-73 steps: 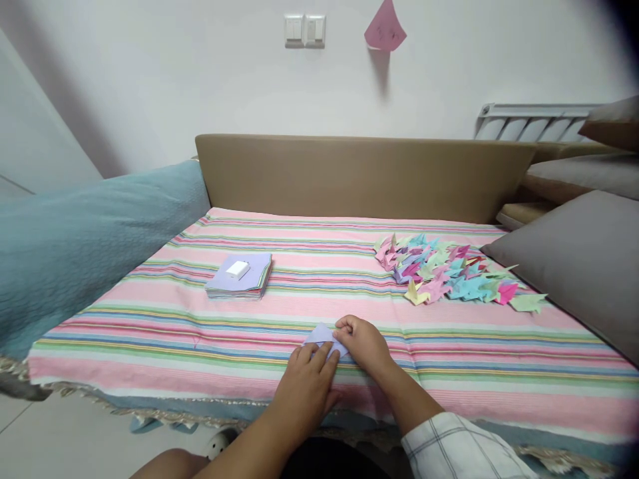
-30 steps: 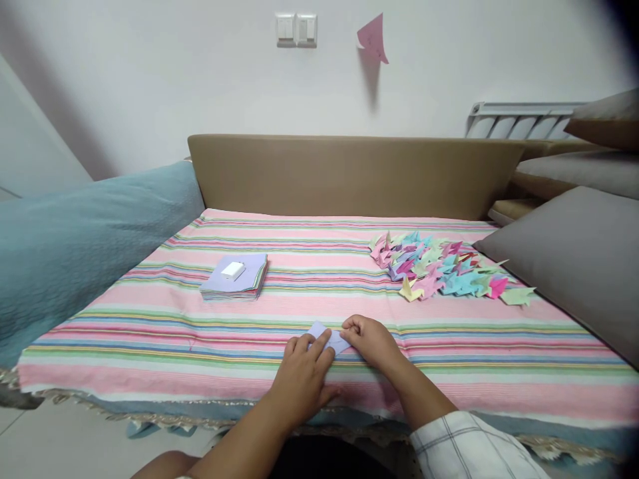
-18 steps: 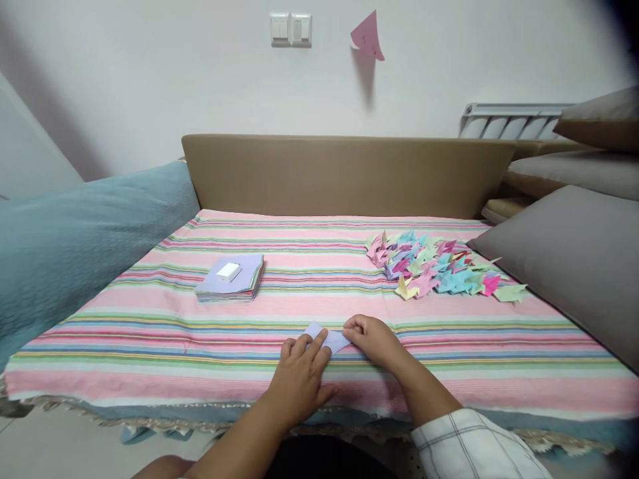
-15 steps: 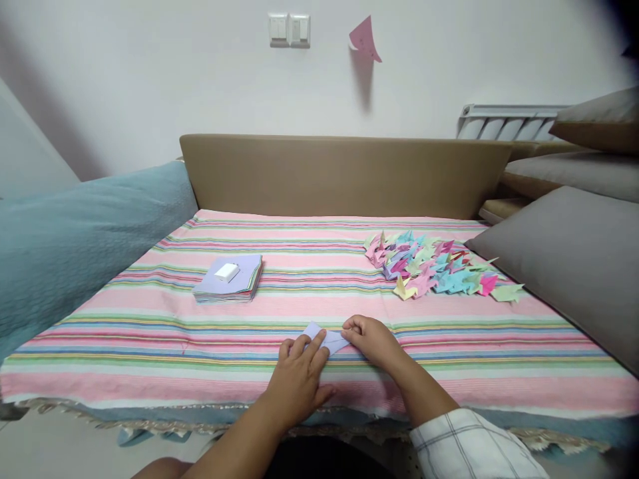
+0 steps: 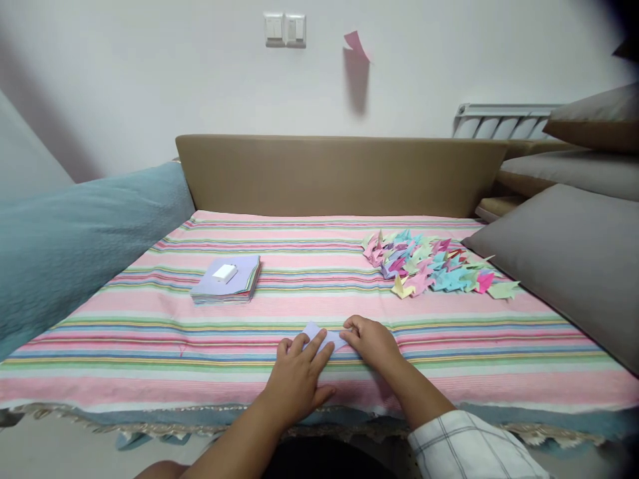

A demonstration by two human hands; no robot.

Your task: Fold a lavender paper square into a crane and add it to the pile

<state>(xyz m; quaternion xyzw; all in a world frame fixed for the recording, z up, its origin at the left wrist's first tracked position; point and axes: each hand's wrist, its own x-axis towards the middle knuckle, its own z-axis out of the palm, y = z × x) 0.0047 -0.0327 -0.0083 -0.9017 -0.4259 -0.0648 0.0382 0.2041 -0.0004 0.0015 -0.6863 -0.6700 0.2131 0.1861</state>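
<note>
Paper lies folded on the cloth, pressed down by our left hand, fingers spread and gripping nothing, while our right hand, thumb closed against forefinger, pinches its right corner. Our hands sit farther apart than two seconds ago, so we judge a fold is being steadied.

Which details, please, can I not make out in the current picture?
Head view: the left part of the lavender paper, hidden beneath the left hand.
Head view: the paper's right tip, covered by the right hand.
Head view: the number of folded paper pieces, too small and overlapping to count.
Head view: any writing on the pink note, which is curled.
Head view: the full grey cushion, cut off by the right edge.
</note>
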